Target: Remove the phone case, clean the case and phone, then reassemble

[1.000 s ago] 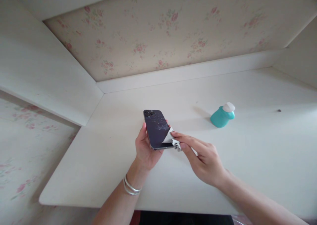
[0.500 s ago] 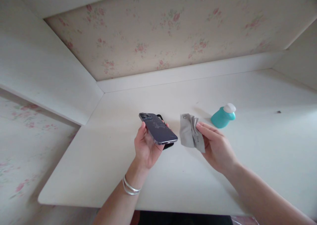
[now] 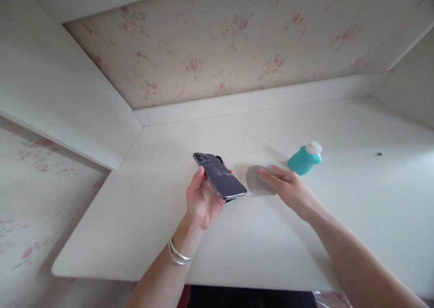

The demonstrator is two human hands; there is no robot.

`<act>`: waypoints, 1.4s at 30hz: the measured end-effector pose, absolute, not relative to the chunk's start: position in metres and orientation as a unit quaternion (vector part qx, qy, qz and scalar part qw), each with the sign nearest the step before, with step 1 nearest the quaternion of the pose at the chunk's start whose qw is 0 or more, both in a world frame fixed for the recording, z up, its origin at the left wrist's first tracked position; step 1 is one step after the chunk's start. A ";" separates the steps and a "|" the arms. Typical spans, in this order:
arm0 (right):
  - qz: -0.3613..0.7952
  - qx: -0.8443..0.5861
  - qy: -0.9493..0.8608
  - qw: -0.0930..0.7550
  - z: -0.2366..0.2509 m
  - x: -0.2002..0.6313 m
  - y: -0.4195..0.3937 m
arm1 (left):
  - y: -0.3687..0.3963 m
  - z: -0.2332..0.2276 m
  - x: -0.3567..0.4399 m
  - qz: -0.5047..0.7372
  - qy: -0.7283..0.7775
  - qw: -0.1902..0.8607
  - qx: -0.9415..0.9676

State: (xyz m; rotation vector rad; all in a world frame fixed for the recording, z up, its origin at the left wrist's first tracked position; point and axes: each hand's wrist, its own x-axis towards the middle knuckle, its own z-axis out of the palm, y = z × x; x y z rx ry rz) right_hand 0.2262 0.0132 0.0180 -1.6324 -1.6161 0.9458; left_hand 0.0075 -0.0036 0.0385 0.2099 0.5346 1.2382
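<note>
A dark purple-grey smartphone (image 3: 222, 177) rests tilted in my left hand (image 3: 203, 199), its back with the camera lenses turned up and whitish smears across it. My thumb lies along its near side and fingertips show at the far side. Behind and under the phone a black object (image 3: 220, 159) shows only in part; whether it lies on the desk or is held I cannot tell. To the right of the phone, apart from it, my right hand (image 3: 288, 186) pinches a grey cloth (image 3: 259, 180), which is blurred by motion.
A turquoise bottle with a white cap (image 3: 301, 160) stands beyond my right hand on the white desk (image 3: 142, 235). Farther right lies a small dark bit (image 3: 379, 154). White panels and a flowered wall (image 3: 237, 37) bound the desk at the back and left.
My right hand has moved slightly up and left, and the cloth has gone from spread and creased to a blur. The phone in my left hand has shifted a little right.
</note>
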 end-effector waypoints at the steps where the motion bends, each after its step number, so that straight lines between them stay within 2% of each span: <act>1: 0.295 -0.644 -0.641 0.294 0.017 0.228 0.016 | -0.004 0.039 0.008 0.570 0.248 0.777 0.097; 4: 0.137 -0.685 -0.684 0.211 0.013 0.231 0.022 | -0.004 0.038 0.009 0.564 0.251 0.780 0.099; 7: 0.053 -0.689 -0.703 0.166 0.010 0.231 0.023 | -0.005 0.037 0.008 0.560 0.256 0.781 0.099; 9: -0.004 -0.677 -0.714 0.177 0.008 0.231 0.022 | -0.005 0.037 0.008 0.559 0.257 0.782 0.099; 12: -0.069 -0.642 -0.722 0.251 0.007 0.227 0.018 | -0.005 0.036 0.008 0.558 0.255 0.783 0.099; 14: -0.050 -0.608 -0.729 0.310 0.006 0.220 0.014 | -0.005 0.036 0.008 0.558 0.256 0.783 0.098; 17: 0.080 -0.588 -0.727 0.345 0.008 0.201 0.009 | -0.005 0.037 0.009 0.559 0.259 0.781 0.101; 20: 0.183 -0.592 -0.735 0.274 0.012 0.179 0.006 | -0.006 0.038 0.009 0.565 0.254 0.777 0.109; 25: 0.178 -0.577 -0.791 0.098 0.025 0.159 0.006 | -0.008 0.036 0.008 0.559 0.231 0.784 0.139; 33: 0.165 -0.577 -0.797 0.067 0.026 0.170 0.005 | -0.011 0.031 0.011 0.491 0.242 0.815 0.190; 35: 0.159 -0.589 -0.788 0.089 0.021 0.172 0.006 | -0.011 0.032 0.013 0.494 0.255 0.807 0.200; 42: 0.190 -0.636 -0.688 0.292 0.011 0.186 0.012 | -0.011 0.035 0.014 0.525 0.289 0.759 0.252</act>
